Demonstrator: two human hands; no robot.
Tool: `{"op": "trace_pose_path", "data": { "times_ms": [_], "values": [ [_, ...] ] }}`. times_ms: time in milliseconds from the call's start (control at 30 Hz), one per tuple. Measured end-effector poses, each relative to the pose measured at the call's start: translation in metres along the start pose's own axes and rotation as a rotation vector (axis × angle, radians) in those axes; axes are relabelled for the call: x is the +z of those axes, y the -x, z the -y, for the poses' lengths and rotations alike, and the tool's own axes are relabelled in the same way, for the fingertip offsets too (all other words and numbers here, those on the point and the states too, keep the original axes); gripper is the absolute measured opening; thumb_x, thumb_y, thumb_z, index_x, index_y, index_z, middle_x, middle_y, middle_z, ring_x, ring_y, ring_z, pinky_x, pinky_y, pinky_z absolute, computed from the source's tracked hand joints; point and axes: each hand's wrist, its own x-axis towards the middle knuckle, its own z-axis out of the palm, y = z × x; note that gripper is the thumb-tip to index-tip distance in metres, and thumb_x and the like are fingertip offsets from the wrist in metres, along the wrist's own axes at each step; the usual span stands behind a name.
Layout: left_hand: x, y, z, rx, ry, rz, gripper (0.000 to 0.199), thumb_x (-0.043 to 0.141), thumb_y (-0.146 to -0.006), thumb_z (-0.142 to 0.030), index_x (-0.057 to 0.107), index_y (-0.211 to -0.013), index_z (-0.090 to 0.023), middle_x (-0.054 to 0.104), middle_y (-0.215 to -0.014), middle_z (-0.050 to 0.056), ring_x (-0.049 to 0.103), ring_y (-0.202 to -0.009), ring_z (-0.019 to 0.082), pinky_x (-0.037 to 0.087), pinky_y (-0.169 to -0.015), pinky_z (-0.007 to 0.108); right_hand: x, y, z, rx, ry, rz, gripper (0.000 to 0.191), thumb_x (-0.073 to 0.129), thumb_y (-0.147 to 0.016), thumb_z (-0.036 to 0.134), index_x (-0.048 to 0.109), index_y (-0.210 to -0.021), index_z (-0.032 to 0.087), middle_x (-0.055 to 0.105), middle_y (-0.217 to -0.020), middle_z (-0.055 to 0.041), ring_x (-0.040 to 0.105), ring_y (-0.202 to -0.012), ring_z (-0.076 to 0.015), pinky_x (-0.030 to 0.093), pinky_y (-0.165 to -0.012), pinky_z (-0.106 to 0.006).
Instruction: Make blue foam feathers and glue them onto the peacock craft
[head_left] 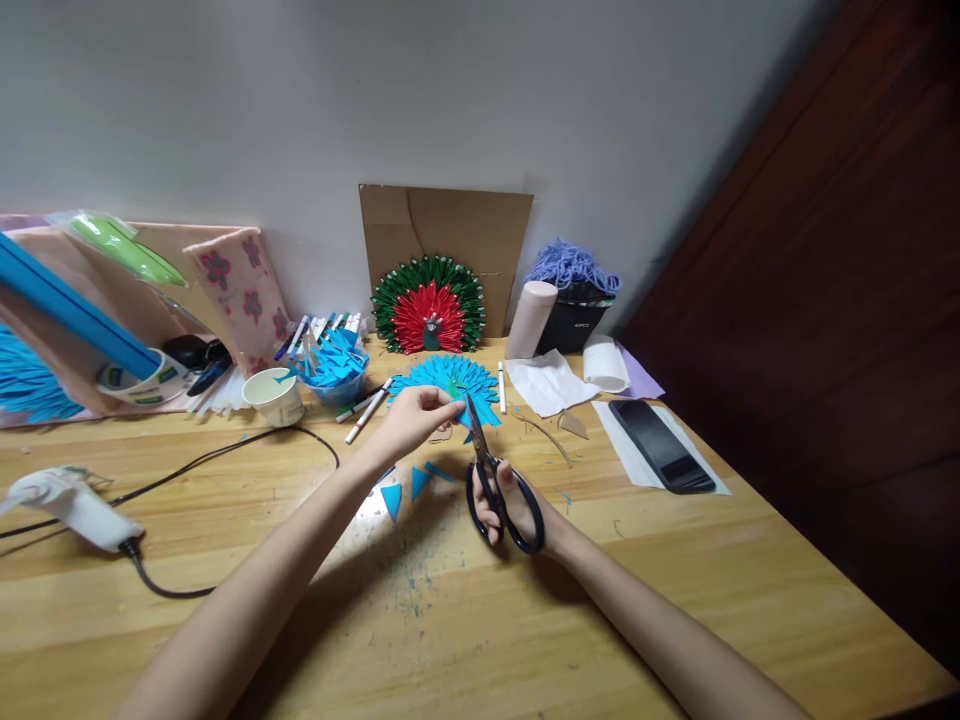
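Observation:
My right hand [504, 500] grips black-handled scissors [481, 445], fingers through the loops, blades pointing up and slightly left. The blade tips are beside the fingertips of my left hand [420, 415]. Those fingers are pinched together over the near side of a blue fan-shaped paper piece [450, 372] with a bit of green at its middle; what they hold is too small to make out. Several small blue scraps, one a triangle [391, 501], lie on the wooden table [465, 640] below my left hand.
A green and red fan-shaped piece [428, 304] leans on cardboard [450, 220] at the back. Left are a paper cup [273, 397], a tub of blue strips [334, 370] and a glue gun [75, 508] with its cable. Right are a phone [661, 446], a tissue roll [605, 363] and a pink cylinder [532, 318].

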Motion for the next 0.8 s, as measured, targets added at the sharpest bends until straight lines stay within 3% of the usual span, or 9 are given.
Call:
{"op": "trace_pose_path", "data": {
  "times_ms": [267,567,800],
  "values": [
    [0.001,-0.001,0.002,-0.017,0.006,0.029,0.026,0.065,-0.068,-0.036,0.058,-0.066,-0.011,0.056,-0.058,-0.001,0.048,-0.052,0.008,0.039,-0.054,0.022,0.001,0.0,0.001,0.016,-0.036,-0.015,0.073,0.039,-0.044,0.089,0.041,-0.066,0.019,0.037,-0.039,0.01,0.039,-0.031,-0.0061,0.037,-0.033,-0.02],
    [0.002,-0.002,0.003,-0.023,0.009,0.028,0.023,0.062,-0.071,-0.033,0.056,-0.063,-0.012,0.056,-0.056,-0.001,0.047,-0.051,0.007,0.038,-0.053,0.021,-0.005,-0.005,-0.013,-0.022,0.038,-0.02,0.067,0.042,-0.053,0.084,0.042,-0.07,0.019,0.039,-0.039,0.0096,0.038,-0.03,-0.0057,0.036,-0.031,-0.018],
    [0.0,-0.001,0.003,0.012,-0.009,0.026,0.029,0.063,-0.069,-0.04,0.058,-0.064,-0.012,0.055,-0.057,-0.001,0.047,-0.052,0.008,0.038,-0.053,0.022,-0.006,-0.005,-0.014,-0.059,0.089,-0.064,0.064,0.043,-0.058,0.081,0.041,-0.071,0.018,0.035,-0.041,0.0108,0.034,-0.03,-0.0035,0.037,-0.031,-0.017]
  ]
}}
